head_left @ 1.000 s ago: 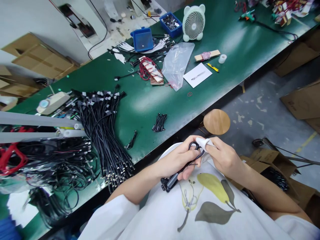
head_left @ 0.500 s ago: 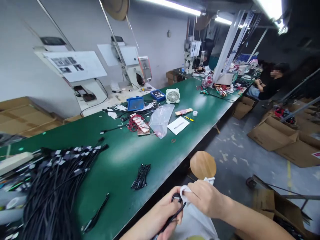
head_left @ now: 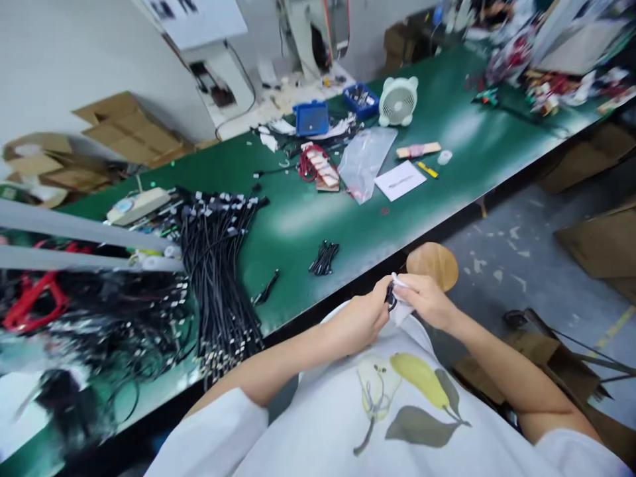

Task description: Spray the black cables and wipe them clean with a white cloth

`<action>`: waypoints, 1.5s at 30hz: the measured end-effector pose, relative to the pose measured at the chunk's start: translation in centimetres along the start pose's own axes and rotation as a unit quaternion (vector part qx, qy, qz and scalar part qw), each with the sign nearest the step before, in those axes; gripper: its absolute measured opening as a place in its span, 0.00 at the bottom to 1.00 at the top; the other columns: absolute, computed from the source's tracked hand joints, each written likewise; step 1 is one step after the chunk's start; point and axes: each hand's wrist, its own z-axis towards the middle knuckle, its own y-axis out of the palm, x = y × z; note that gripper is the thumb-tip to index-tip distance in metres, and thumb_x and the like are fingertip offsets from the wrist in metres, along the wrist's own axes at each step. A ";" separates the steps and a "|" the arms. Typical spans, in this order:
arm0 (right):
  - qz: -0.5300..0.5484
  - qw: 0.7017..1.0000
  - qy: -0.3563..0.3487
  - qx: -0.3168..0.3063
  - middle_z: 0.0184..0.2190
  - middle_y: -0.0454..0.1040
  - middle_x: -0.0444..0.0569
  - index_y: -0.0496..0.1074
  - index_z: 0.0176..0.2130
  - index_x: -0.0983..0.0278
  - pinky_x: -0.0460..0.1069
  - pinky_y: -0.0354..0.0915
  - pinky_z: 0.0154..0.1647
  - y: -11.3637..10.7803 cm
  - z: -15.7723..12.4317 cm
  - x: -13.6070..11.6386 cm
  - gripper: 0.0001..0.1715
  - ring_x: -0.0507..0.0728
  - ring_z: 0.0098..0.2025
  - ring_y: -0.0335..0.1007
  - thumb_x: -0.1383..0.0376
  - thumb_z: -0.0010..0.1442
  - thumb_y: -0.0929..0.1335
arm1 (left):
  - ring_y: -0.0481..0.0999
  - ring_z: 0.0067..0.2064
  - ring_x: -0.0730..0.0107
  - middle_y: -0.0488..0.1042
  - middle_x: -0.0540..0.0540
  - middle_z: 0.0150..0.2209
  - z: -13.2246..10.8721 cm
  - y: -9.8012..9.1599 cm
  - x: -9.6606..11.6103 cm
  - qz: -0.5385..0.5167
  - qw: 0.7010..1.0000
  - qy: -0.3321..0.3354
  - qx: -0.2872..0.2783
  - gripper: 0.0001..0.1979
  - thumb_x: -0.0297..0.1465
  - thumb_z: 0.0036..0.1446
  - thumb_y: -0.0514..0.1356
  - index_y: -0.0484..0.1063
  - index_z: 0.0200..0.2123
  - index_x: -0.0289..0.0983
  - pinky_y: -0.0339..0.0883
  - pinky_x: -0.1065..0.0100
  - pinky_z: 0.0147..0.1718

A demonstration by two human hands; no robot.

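Both of my hands meet in front of my chest, just off the near edge of the green table (head_left: pixel 422 205). My left hand (head_left: pixel 360 321) is closed around a thin black cable (head_left: pixel 391 298). My right hand (head_left: pixel 426 301) pinches the same cable's looped end, with a white covering on one fingertip. On the table to the left lies a big pile of black cables (head_left: pixel 216 258). A small bundle of black cables (head_left: pixel 324 258) and one loose black cable (head_left: pixel 265 289) lie near the table's front edge.
Further back on the table are a clear plastic bag (head_left: pixel 365 159), a white paper sheet (head_left: pixel 400 180), a small white fan (head_left: pixel 397 101), blue bins (head_left: pixel 311 118) and red wires (head_left: pixel 308 162). A round wooden stool (head_left: pixel 432 264) stands beside the table. Cardboard boxes (head_left: pixel 601 242) lie on the floor at right.
The view swung up across the room and has dropped back down to my hands. My hands have stayed together on the black cable, now held closer to its looped end.
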 end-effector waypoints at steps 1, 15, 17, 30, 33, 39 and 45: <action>0.076 0.996 0.038 -0.008 0.27 0.64 0.45 0.65 0.32 0.67 0.46 0.55 0.29 -0.2 -0.1 0.1 0.22 0.50 0.28 0.58 0.53 0.69 0.60 | 0.70 0.21 0.72 0.72 0.49 0.28 -0.2 -0.2 -0.4 -0.054 0.998 -0.008 -0.013 0.27 0.33 0.67 0.44 0.44 0.67 0.37 0.62 0.72 0.22; -0.350 0.906 -0.188 0.146 0.29 0.69 0.49 0.67 0.40 0.67 0.48 0.57 0.32 2.2 2.0 -2.1 0.11 0.53 0.30 0.64 0.64 0.70 0.60 | 0.67 0.20 0.81 0.72 0.47 0.37 -1.3 -2.2 -1.4 -0.246 0.968 -0.009 -0.045 0.29 0.33 0.68 0.44 0.37 0.69 0.39 0.62 0.77 0.18; -0.263 0.952 -0.105 0.116 0.27 0.67 0.46 0.66 0.34 0.66 0.47 0.56 0.30 1.9 2.2 -1.1 0.15 0.51 0.28 0.63 0.63 0.70 0.59 | 0.68 0.20 0.80 0.72 0.47 0.37 -1.1 -2.3 -3.4 -0.231 0.972 0.005 -0.039 0.29 0.34 0.68 0.45 0.39 0.70 0.40 0.63 0.76 0.20; -0.335 0.939 0.073 0.028 0.28 0.70 0.47 0.65 0.39 0.62 0.49 0.50 0.29 9.2 8.0 3.7 0.18 0.55 0.28 0.66 0.55 0.71 0.55 | 0.77 0.41 0.61 0.77 0.42 0.43 -1.9 -0.6 -12.8 -0.062 0.992 -0.011 0.112 0.19 0.33 0.67 0.49 0.67 0.58 0.36 0.68 0.64 0.42; -0.275 0.948 0.160 0.014 0.26 0.68 0.47 0.63 0.35 0.62 0.48 0.53 0.29 8.5 8.4 6.3 0.20 0.55 0.27 0.63 0.52 0.69 0.56 | 0.76 0.47 0.63 0.75 0.45 0.48 -2.6 -1.9 -18.9 -0.039 0.979 -0.100 0.174 0.21 0.33 0.69 0.45 0.63 0.61 0.34 0.67 0.67 0.46; 0.007 0.966 0.257 0.008 0.27 0.65 0.45 0.67 0.35 0.64 0.46 0.58 0.31 8.6 6.3 8.7 0.24 0.53 0.30 0.61 0.46 0.65 0.62 | 0.71 0.53 0.59 0.68 0.36 0.56 -4.1 -6.6 -34.6 0.054 0.903 -0.329 0.270 0.20 0.30 0.67 0.53 0.63 0.60 0.32 0.65 0.52 0.53; 0.279 0.888 0.356 0.082 0.41 0.76 0.53 0.73 0.47 0.65 0.47 0.69 0.36 9.4 4.7 9.0 0.29 0.58 0.38 0.73 0.46 0.56 0.70 | 0.61 0.61 0.49 0.61 0.30 0.60 -2.6 -8.8 -38.1 0.123 0.866 -0.382 0.298 0.26 0.29 0.64 0.55 0.56 0.64 0.28 0.52 0.45 0.60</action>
